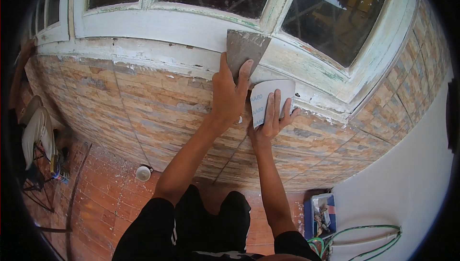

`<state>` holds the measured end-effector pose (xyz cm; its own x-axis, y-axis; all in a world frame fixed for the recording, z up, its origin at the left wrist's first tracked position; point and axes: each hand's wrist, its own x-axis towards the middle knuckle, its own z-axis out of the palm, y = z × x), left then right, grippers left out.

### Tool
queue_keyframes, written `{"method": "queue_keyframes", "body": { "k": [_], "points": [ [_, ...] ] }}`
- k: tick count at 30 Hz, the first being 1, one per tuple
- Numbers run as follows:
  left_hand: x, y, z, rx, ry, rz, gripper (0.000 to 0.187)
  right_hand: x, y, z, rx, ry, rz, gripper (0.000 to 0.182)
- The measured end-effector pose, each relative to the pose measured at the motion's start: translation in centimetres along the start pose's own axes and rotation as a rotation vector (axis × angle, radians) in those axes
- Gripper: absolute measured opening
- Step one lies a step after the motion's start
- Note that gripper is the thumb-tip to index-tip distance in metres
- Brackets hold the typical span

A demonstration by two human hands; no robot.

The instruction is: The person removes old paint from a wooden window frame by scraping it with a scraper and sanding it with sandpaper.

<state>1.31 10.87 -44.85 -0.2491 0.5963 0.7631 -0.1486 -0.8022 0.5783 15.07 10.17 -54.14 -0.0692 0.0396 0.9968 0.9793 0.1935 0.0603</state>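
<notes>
My left hand [230, 93] is closed around the handle of a putty knife [243, 47]. The wide metal blade points up and lies over the lower rail of the white window frame [191, 26]; the handle is mostly hidden in my fingers. Just to the right, my right hand [272, 117] holds a sheet of sandpaper [262, 97], its printed white back facing me and my fingers spread over it. The sheet is against the white sill, above the stone-patterned tiles [182, 112]. Worn, flaking paint shows along the sill [143, 47].
On the red floor [100, 184], strewn with paint flakes, stands a white cup [143, 173]. A blue-and-white container [322, 213] with odds and ends sits at lower right beside a green hose [383, 227]. At far left are another person's arm [21, 64] and a chair [38, 127].
</notes>
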Motion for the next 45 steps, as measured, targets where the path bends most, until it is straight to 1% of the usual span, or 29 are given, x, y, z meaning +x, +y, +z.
{"method": "queue_keyframes", "body": {
  "k": [3,5,7,10,13,15,19,22,25,27,28,31,32,34,36,38,41,43,44,45],
  "points": [
    [-0.2,0.6,-0.1,-0.058,0.035,-0.026,0.045,-0.1,0.0,0.0,0.018,-0.003,0.003,0.067],
    [0.1,1.2,-0.2,-0.069,0.011,-0.075,0.045,-0.1,0.0,0.0,0.008,-0.010,0.009,0.066],
    [0.9,2.1,-0.4,-0.032,-0.057,-0.166,0.046,-0.3,0.0,-0.1,0.007,-0.020,0.007,0.066],
    [1.7,2.9,-0.1,-0.013,-0.090,-0.187,0.047,-0.1,0.1,0.1,-0.002,-0.016,0.006,0.063],
    [2.4,2.8,1.0,0.065,-0.062,-0.140,0.048,-0.2,0.2,0.1,0.003,-0.023,0.005,0.059],
    [1.6,2.9,0.9,-0.008,-0.020,-0.163,0.049,-0.1,0.0,-0.1,0.029,-0.011,0.010,0.057],
    [0.4,1.9,0.6,-0.079,0.056,-0.184,0.048,-0.2,0.3,0.0,-0.019,-0.035,0.005,0.058],
    [2.1,3.2,0.8,0.017,-0.005,-0.179,0.048,-0.3,0.2,0.0,0.011,-0.025,0.011,0.062],
    [2.6,3.4,1.0,0.014,-0.010,-0.136,0.048,-0.1,0.1,-0.1,0.043,-0.008,0.012,0.064],
    [1.7,2.9,0.9,-0.012,-0.009,-0.187,0.048,-0.1,0.1,-0.1,0.034,-0.022,0.024,0.064],
    [1.4,2.6,0.6,-0.022,-0.006,-0.209,0.048,-0.1,0.1,-0.2,0.025,-0.013,0.024,0.063],
    [1.7,2.3,0.1,0.081,-0.030,-0.154,0.048,0.0,0.1,0.1,0.016,0.001,0.009,0.059],
    [1.4,1.9,0.0,0.070,-0.031,-0.123,0.048,-0.2,0.2,0.2,0.001,0.002,0.008,0.057],
    [-0.5,0.4,-0.8,-0.002,0.092,0.031,0.043,0.0,0.0,0.1,0.008,0.009,0.014,0.050],
    [-2.8,-0.1,-1.9,-0.096,0.179,0.005,0.039,-0.1,-0.1,0.1,0.010,0.017,0.010,0.051],
    [-4.6,0.3,-3.9,-0.205,0.252,-0.212,0.035,-0.1,0.0,0.2,0.011,0.027,0.002,0.051],
    [-4.0,1.0,-6.5,-0.287,0.169,-0.288,0.033,-0.2,0.2,0.4,-0.010,0.038,-0.008,0.052],
    [-3.2,-0.2,-6.7,-0.268,0.117,-0.206,0.030,-0.1,0.1,0.4,-0.053,0.035,-0.015,0.053],
    [-3.2,-1.1,-6.9,-0.259,0.089,-0.165,0.029,0.2,-0.2,0.3,-0.022,0.073,-0.019,0.047],
    [-3.6,-2.0,-7.2,-0.220,0.048,-0.140,0.029,0.6,-0.1,0.1,-0.024,0.094,-0.041,0.044]
  ]
}}
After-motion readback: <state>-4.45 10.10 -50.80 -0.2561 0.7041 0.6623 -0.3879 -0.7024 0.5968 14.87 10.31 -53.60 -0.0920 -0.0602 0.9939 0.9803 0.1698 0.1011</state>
